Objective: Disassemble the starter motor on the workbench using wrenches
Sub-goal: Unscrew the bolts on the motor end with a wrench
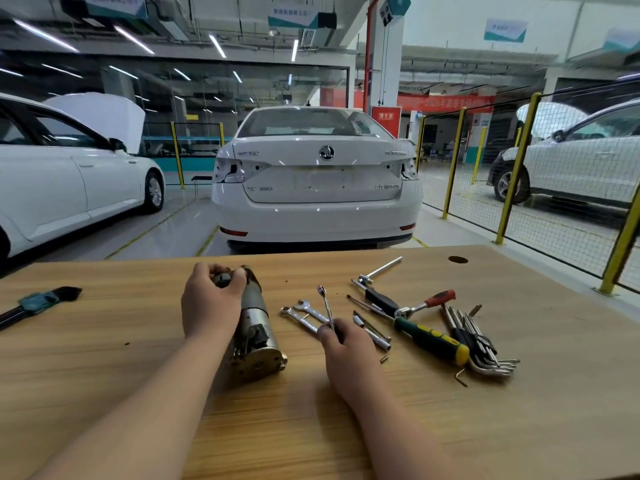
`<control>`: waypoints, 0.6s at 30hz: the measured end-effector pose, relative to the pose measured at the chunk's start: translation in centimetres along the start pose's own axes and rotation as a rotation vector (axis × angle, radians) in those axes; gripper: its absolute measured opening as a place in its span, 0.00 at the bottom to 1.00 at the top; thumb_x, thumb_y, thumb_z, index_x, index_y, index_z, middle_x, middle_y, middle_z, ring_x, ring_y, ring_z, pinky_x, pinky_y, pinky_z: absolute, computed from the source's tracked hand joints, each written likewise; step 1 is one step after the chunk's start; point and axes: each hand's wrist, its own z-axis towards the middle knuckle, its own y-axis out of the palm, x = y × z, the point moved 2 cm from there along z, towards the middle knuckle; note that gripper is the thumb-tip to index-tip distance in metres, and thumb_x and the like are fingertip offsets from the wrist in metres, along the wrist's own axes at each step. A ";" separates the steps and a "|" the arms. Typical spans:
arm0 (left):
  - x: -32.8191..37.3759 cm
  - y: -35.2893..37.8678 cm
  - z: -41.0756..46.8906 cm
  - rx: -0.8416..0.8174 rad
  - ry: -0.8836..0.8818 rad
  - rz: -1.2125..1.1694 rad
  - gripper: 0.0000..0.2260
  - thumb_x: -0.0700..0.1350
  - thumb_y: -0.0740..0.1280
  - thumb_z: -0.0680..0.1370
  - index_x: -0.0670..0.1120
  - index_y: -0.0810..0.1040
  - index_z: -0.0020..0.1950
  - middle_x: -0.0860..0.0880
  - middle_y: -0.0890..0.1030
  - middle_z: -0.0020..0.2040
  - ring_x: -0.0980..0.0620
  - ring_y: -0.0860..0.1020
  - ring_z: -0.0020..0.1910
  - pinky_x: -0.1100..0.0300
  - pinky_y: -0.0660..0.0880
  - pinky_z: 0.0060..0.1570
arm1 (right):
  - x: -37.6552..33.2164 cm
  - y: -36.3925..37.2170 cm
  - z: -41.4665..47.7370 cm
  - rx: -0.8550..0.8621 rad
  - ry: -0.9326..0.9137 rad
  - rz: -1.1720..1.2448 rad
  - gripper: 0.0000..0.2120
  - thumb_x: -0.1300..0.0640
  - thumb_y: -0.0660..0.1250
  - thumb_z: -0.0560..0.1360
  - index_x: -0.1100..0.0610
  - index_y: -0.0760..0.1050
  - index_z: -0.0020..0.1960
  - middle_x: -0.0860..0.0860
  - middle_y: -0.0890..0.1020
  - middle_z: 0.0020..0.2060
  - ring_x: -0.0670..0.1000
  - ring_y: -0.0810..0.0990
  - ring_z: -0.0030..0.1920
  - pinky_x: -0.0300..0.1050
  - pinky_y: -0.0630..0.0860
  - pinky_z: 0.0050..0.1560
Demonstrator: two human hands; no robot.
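The starter motor (254,327), a grey metal cylinder, lies on the wooden workbench (138,341) with its round end cap facing me. My left hand (211,299) grips its far end, fingers curled over the top. My right hand (341,344) holds a slim silver wrench (326,304) by its near end, the ring end pointing away and raised off the bench. Two more silver wrenches (303,315) lie just left of that hand, between it and the motor.
To the right lie a socket extension (372,332), a green and yellow screwdriver (431,339), a red-handled ratchet (426,303), a T-handle (379,271) and a set of hex keys (474,337). A dark brush (41,301) lies far left. A white car stands beyond the bench.
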 end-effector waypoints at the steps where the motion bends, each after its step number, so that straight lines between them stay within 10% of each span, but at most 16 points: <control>1: -0.2 -0.2 -0.2 0.016 -0.005 -0.021 0.09 0.52 0.67 0.74 0.49 0.72 0.47 0.50 0.76 0.45 0.50 0.72 0.42 0.60 0.64 0.35 | 0.0 0.0 0.1 0.002 0.001 0.013 0.12 0.52 0.61 0.78 0.53 0.72 0.38 0.46 0.72 0.31 0.45 0.69 0.32 0.41 0.62 0.32; 18: -5.5 -7.5 -0.1 -0.105 0.059 0.158 0.05 0.48 0.62 0.77 0.51 0.75 0.44 0.49 0.73 0.47 0.47 0.69 0.53 0.54 0.66 0.51 | -0.2 0.2 -0.1 0.018 0.034 0.109 0.13 0.51 0.57 0.80 0.53 0.75 0.42 0.49 0.76 0.33 0.49 0.73 0.36 0.45 0.68 0.38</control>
